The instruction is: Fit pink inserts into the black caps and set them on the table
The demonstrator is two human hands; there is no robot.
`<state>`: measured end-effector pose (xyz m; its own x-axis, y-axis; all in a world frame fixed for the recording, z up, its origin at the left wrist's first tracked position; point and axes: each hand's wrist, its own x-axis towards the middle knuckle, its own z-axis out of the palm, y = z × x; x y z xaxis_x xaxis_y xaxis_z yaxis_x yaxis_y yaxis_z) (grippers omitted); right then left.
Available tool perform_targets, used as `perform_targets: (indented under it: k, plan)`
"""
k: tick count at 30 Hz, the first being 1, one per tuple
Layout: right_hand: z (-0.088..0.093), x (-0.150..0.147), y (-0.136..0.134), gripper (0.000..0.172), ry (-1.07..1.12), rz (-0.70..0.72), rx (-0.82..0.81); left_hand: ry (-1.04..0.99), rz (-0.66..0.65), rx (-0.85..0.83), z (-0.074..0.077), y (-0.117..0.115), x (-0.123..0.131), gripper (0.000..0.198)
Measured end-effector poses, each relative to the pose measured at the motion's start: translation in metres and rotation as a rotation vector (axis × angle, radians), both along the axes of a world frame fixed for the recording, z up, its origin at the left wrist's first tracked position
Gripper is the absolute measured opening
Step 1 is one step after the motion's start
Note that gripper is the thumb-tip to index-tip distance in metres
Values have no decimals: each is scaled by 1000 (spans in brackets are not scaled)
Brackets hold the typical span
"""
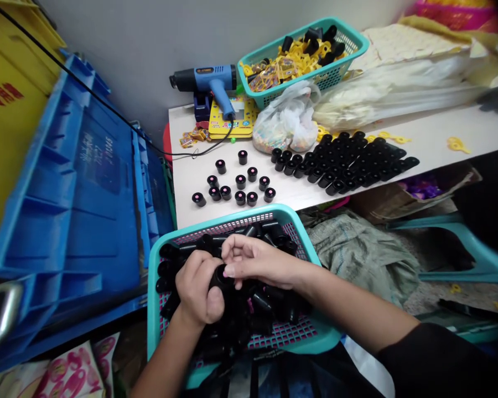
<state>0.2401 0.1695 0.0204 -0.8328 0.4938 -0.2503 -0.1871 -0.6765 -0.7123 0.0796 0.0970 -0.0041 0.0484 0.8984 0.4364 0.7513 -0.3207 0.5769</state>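
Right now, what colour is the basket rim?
The basket rim is teal, shown best in the head view.

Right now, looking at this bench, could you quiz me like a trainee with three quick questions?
1. What are the left hand and right hand both touching, above the nearer teal basket?
2. True or false: the packed block of black cylinders lies inside a basket.
3. What fills the farther teal basket?
A. Black cylinders and yellow plastic pieces
B. Only clear plastic bags
C. Only blue heat guns

Key:
1. A black cylindrical piece
2. False: it stands on the table
3. A
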Motion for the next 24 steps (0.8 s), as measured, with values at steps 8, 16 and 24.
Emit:
perform_targets:
  k: [8, 16, 24]
  plan:
    - [-5, -5, -12, 28, 91, 52, -21, -73, -84, -3, 7, -1, 6, 41]
    - [-6, -2, -9, 32, 172, 74, 7, -251, -12, -110, 9, -1, 10, 49]
    - [-13, -3, -10, 40, 115, 201, 14, -171, -185, 59, 3, -2, 6, 51]
